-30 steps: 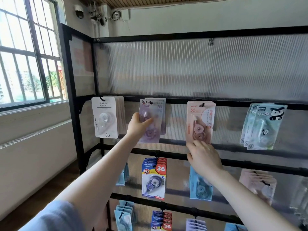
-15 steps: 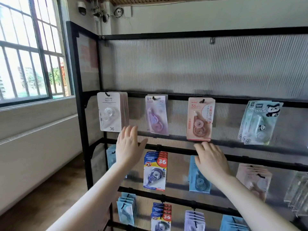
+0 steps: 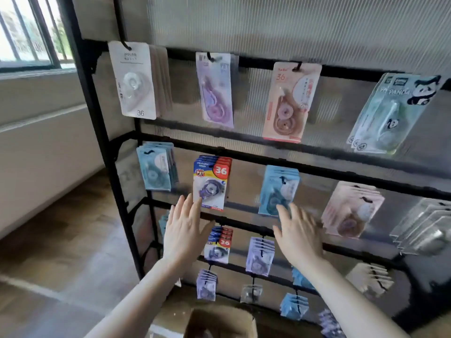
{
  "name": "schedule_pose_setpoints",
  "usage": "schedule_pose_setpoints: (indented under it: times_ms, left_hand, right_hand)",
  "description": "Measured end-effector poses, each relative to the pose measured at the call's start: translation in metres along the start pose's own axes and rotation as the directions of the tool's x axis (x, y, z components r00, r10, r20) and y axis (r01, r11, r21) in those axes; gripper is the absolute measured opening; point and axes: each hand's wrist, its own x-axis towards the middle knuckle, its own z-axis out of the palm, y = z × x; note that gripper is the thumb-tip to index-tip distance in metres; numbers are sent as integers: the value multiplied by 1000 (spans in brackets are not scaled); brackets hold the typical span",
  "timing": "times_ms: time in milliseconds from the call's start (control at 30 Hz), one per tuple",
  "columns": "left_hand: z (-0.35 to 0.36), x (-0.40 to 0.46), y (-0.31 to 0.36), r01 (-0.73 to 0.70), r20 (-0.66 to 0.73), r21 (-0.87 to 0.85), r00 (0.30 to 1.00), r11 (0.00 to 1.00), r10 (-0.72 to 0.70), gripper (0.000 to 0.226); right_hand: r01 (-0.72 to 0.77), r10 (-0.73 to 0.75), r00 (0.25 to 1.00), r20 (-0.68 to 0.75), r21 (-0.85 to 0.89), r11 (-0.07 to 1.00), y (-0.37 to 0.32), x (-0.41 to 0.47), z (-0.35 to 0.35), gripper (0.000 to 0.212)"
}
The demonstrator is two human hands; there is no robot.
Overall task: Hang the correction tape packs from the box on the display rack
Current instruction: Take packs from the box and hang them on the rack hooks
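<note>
Black display rack (image 3: 102,132) by window, both hands empty, fingers straight, left hand (image 3: 184,231) touching blue-red pack (image 3: 211,184), right hand (image 3: 299,234) near blue pack (image 3: 278,189)

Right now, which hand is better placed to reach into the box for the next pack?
Left, probably. Both hands are open and empty, but the left hand hangs almost straight above the box; the right hand is off to its right.

Left hand (image 3: 184,231) released purple pack (image 3: 216,90); both hands lowered, empty.

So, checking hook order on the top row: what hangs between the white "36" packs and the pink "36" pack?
The head view shows one hook of lilac packs between white packs and pink pack.
</note>
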Motion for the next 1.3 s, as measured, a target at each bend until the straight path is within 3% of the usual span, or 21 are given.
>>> schedule_pose_setpoints:
  times_ms: [300,533,800,967,1300]
  left_hand:
    - [75,-73,27,84,152,102,983,991,-99,67]
    - [117,-111,31,177,262,180,939,968,-221,63]
    - [181,-137,-8,97,297,182,943,978,-149,67]
    - [269,-184,-56,89,319,147,939,985,-133,67]
    - [528,-340,-165,156,410,166,887,974,-212,72]
  right_hand:
    - [4,-22,988,151,119,993,33,-75,72,55]
    - [34,-69,979,191,182,983,37,-107,117,61]
    - [-5,-57,957,285,212,977,10,-147,179,62]
    - [2,-85,943,320,251,968,-19,-205,264,54]
    - [89,-191,887,420,251,964,-50,-362,505,52]
